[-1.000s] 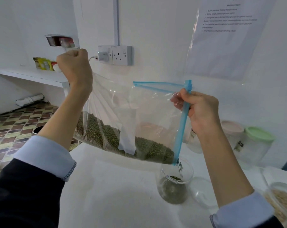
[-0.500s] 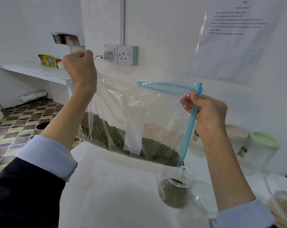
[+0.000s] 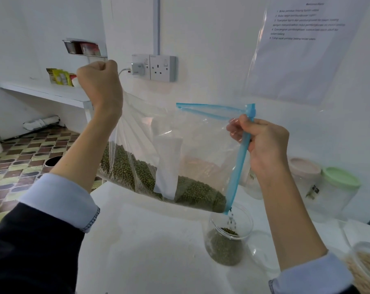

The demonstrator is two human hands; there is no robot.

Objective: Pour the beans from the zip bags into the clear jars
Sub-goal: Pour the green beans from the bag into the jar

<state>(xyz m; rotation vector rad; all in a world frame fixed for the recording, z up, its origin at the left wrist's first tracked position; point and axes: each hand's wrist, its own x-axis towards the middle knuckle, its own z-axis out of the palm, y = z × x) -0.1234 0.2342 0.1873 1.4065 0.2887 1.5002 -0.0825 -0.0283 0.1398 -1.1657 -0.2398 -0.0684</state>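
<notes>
Beans slide along your tilted bag toward its low corner, directly over the jar on the worktop. Your left hand fists the raised end; right hand fingers clamp the blue zip nearer the jar.

Left hand grips the raised corner of the zip bag; right hand pinches its blue zip edge. Green beans trickle from the low corner into the clear jar on the white worktop.
</notes>
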